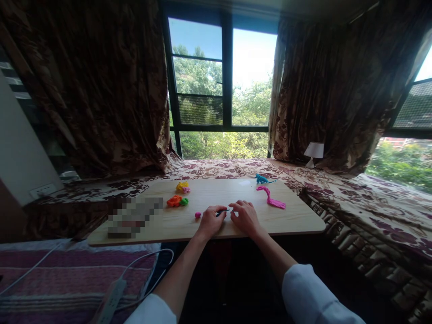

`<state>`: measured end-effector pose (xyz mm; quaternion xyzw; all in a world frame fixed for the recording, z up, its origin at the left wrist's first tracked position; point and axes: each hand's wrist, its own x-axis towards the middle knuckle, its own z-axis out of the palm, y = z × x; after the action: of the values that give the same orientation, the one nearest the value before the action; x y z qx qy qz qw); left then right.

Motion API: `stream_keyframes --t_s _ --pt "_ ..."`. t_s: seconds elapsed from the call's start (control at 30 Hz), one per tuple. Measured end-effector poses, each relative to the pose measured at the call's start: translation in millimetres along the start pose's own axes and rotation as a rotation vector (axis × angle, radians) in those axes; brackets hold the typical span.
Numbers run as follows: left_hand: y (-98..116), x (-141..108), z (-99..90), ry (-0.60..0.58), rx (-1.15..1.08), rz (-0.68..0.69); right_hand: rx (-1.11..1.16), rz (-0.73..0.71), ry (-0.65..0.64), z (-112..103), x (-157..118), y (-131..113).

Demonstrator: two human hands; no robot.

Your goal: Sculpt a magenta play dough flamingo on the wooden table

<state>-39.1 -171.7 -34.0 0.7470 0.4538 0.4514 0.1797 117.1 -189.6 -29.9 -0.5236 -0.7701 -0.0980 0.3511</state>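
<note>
My left hand is at the near middle of the wooden table, its fingers closed on a thin dark stick-like piece. Just right of it, my right hand has bent fingers; whether they pinch something small is unclear. A small magenta lump lies left of my left hand. Farther left are orange and green lumps, with yellow and pale pink ones behind. At the right lie a long-necked pink figure and a blue four-legged figure.
A blurred-out box-like area covers the table's left end. Behind the table is a flower-patterned ledge with a small white lamp. A power strip and a white cable lie at the lower left.
</note>
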Motion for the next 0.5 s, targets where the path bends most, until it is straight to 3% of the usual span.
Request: stream_keyframes --t_s 0.3,0.5 --pt "6 1 -2.7 -0.043 0.027 0.037 0.081 -0.109 0.021 -4 0 -5" --pt "8 0 -4.6 0.01 -0.014 0.035 0.013 0.133 0.136 0 3 4"
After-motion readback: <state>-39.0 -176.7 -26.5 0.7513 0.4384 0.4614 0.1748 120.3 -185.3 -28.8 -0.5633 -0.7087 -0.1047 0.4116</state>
